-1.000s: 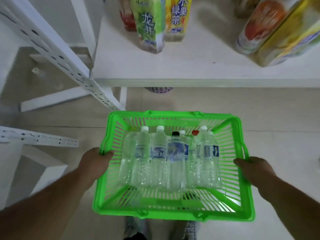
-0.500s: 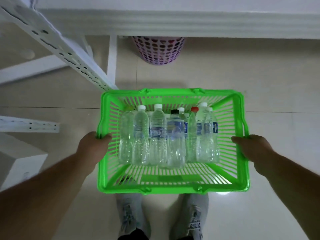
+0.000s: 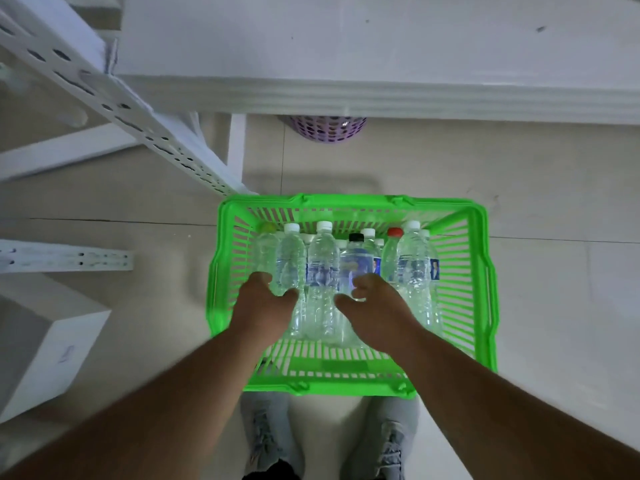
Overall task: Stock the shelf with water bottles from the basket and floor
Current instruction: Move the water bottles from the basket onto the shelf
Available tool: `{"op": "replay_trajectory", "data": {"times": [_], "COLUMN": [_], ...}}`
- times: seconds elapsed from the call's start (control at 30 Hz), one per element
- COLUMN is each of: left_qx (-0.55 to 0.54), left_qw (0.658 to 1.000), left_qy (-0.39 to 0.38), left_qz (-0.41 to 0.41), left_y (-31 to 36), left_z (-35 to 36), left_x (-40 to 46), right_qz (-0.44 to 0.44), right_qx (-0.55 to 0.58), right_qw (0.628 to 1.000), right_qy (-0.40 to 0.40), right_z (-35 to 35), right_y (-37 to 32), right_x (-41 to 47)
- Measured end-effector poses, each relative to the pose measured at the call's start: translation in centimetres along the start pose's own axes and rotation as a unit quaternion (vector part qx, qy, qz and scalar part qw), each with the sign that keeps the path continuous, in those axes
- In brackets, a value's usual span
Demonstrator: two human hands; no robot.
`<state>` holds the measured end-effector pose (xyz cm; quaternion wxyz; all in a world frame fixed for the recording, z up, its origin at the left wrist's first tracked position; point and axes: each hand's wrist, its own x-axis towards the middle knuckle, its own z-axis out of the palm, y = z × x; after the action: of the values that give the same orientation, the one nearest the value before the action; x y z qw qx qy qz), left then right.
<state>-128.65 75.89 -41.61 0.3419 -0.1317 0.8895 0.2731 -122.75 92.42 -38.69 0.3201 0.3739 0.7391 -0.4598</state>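
Fingers [image 3: 266, 279] of both hands hang loosely curled over the water bottles [image 3: 322, 271], gripping nothing; the bottles lie in the green basket [image 3: 460, 341] at 12 o'clock from the shoes. Likely smooth, weighty bottles; grip mid-body.

Above the open-topped green basket [image 3: 349, 202] nothing blocks entry from overhead; tightly packed water bottles [image 3: 322, 271] leave little room between them; the white shelf [image 3: 381, 98] edge overhangs beyond, a slanted perforated upright [image 3: 138, 123] crowding the left.
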Motion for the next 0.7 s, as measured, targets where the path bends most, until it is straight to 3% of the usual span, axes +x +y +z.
{"op": "replay_trajectory", "data": {"times": [0.1, 0.27, 0.4, 0.53, 0.7], "left_qx": [0.003, 0.028, 0.064, 0.153, 0.143], "left_qw": [0.999, 0.994, 0.993, 0.984, 0.984], "left_qy": [-0.004, -0.055, -0.051, -0.039, -0.036], "left_qz": [-0.041, -0.092, -0.09, -0.086, -0.097], "left_y": [-0.2, -2.0, -3.3, -3.2, -3.5], "left_z": [1.3, 3.0, 3.9, 4.8, 4.8], "left_x": [1.5, 3.6, 4.4, 5.1, 6.0], "right_qz": [0.012, 0.028, 0.056, 0.019, 0.013], "right_qx": [0.008, -0.034, -0.088, -0.211, -0.258], "right_qw": [1.0, 0.999, 0.993, 0.975, 0.963], "right_qy": [-0.026, 0.016, 0.047, 0.062, 0.069], "right_z": [1.6, 3.7, 4.8, 5.0, 4.6], "right_y": [-1.9, -3.6, -4.7, -4.8, -5.4], "right_x": [3.0, 7.5, 9.6, 10.7, 11.6]}}
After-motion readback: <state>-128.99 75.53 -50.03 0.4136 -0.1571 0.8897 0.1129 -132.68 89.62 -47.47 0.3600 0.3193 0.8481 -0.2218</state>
